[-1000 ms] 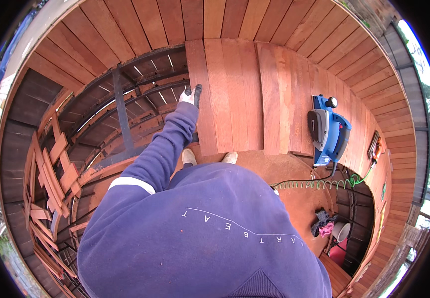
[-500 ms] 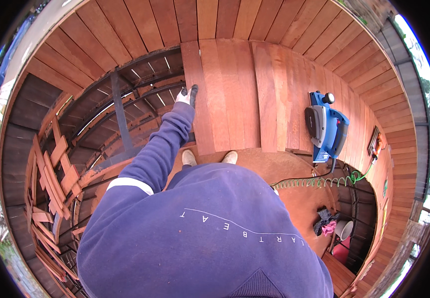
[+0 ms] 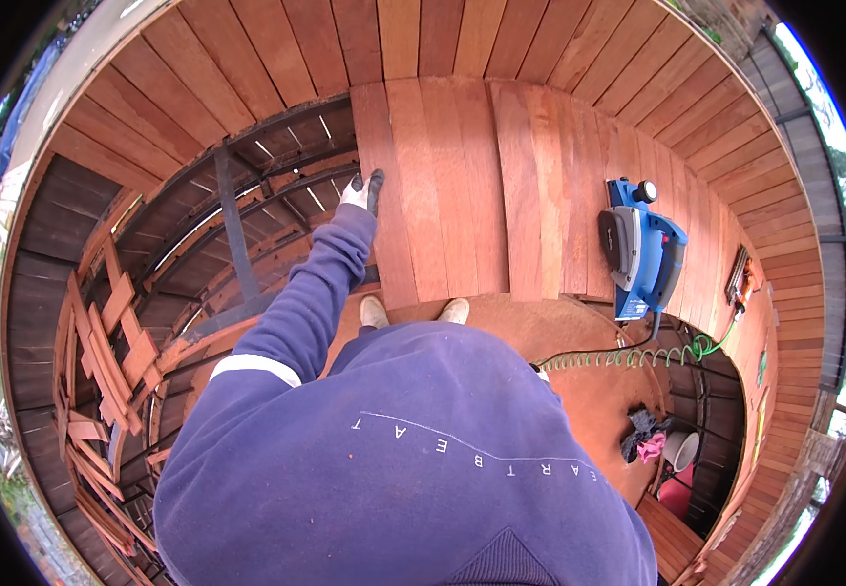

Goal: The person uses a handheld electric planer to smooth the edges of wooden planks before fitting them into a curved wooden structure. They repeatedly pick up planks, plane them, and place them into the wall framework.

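My left hand point(image 3: 362, 191), in a white glove with dark fingers, is at the left edge of a reddish wooden board point(image 3: 381, 210). Its fingers look closed over that edge, though their undersides are hidden. The board is the leftmost in a row of boards point(image 3: 462, 186) laid side by side in front of me. One stretch to the right overlaps or sits at a slightly different level. My right hand is out of sight, behind the blue sweatshirt point(image 3: 394, 430) or outside the picture.
To the right, a blue electric planer point(image 3: 646, 249) lies on the boards, near a coiled green hose point(image 3: 638, 359) joined to an orange-and-black tool point(image 3: 739, 278). Dark open framing point(image 3: 237, 215) gapes at left, with loose offcuts point(image 3: 101, 352). A white bucket point(image 3: 680, 450) stands lower right.
The view has shifted very slightly. My left hand stays at the same board edge, and the planer and boards lie as before.
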Demonstrator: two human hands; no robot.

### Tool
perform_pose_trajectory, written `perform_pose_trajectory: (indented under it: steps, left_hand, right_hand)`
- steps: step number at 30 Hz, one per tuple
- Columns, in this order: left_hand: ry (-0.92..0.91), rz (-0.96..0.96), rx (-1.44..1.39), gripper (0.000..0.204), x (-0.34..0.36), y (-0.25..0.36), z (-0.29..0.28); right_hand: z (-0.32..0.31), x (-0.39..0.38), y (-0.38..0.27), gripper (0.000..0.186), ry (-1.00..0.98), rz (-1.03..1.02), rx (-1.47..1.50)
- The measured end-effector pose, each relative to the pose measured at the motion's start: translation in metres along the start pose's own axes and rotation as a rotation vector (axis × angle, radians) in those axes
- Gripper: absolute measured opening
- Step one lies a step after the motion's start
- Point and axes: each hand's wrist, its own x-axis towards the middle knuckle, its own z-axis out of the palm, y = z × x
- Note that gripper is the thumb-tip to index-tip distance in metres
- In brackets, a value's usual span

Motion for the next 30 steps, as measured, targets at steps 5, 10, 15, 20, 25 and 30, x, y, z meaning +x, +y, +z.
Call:
perform_pose_trajectory:
  steps: [5, 10, 15, 20, 25, 30]
  left_hand:
    - [-0.002, 0.015, 0.024, 0.054, 0.000, 0.004, -0.005]
    - [0.025, 0.006, 0.085, 0.060, -0.007, 0.014, -0.004]
    - [0.078, -0.015, 0.193, 0.064, -0.010, 0.005, -0.029]
    - [0.060, -0.059, 0.031, 0.056, -0.032, 0.031, -0.056]
    - [0.139, -0.061, 0.000, 0.053, -0.032, 0.003, -0.083]
    - [0.112, 0.021, -0.100, 0.050, -0.026, -0.002, -0.053]
  right_hand:
    - [0.034, 0.008, 0.032, 0.036, 0.180, -0.045, 0.057]
    - [0.012, 0.018, 0.014, 0.038, 0.035, -0.091, -0.077]
    - [0.003, 0.021, -0.005, 0.033, 0.016, 0.338, 0.849]
    - [0.033, 0.015, 0.026, 0.039, 0.211, -0.115, -0.056]
    - [0.010, 0.031, 0.009, 0.044, -0.076, 0.050, 0.027]
    - [-0.032, 0.021, -0.008, 0.038, 0.037, 0.114, 0.223]
